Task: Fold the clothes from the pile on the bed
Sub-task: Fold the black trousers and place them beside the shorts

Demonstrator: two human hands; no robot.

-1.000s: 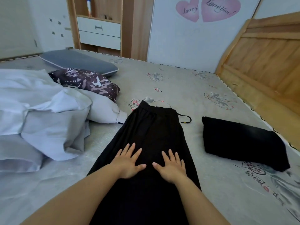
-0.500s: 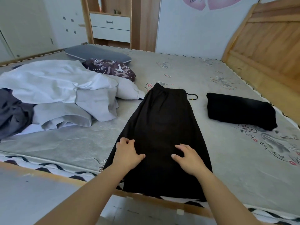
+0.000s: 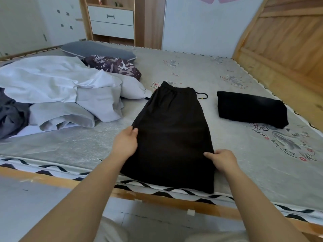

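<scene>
Room as seen from where I stand at the foot of my bed (image 3: pixel 201 70): grey printed mattress with zigzag trim, wooden headboard (image 3: pixel 283 37) at right, white-drawered wooden cabinet (image 3: pixel 111 20) against the far wall, pale wall panel (image 3: pixel 199 23), grey floor (image 3: pixel 31 203), soft daylight.

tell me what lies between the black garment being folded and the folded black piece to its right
In the head view, only a strip of bare grey mattress separates the black garment from the folded black piece; the garment's drawstring loop pokes into that gap.
</scene>
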